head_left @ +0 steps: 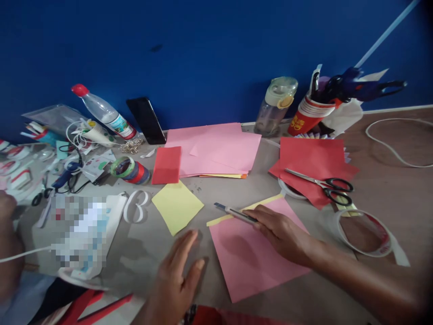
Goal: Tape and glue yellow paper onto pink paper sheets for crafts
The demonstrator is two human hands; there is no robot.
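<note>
My right hand (277, 228) is closed around a utility knife (238, 214), its blade pointing left with the tip just past the paper's upper edge. Beneath that hand lies a pink sheet (260, 262) with a narrow yellow strip (225, 219) along its top edge. My left hand (181, 271) hovers or rests left of the pink sheet, thumb and fingers apart, holding nothing. Just above it is a yellow square of paper (177, 205), and a small red paper rectangle (167, 164) touches that square's upper corner.
Pink sheets (216, 146) are stacked at the back. Scissors (316, 180) lie on red paper (311, 153) at right, near a tape roll (363, 234). A clear bottle (275, 106), red cups (307, 115), a phone (146, 119) and tape rolls (130, 170) stand behind. Another person's arm (8, 253) is at left.
</note>
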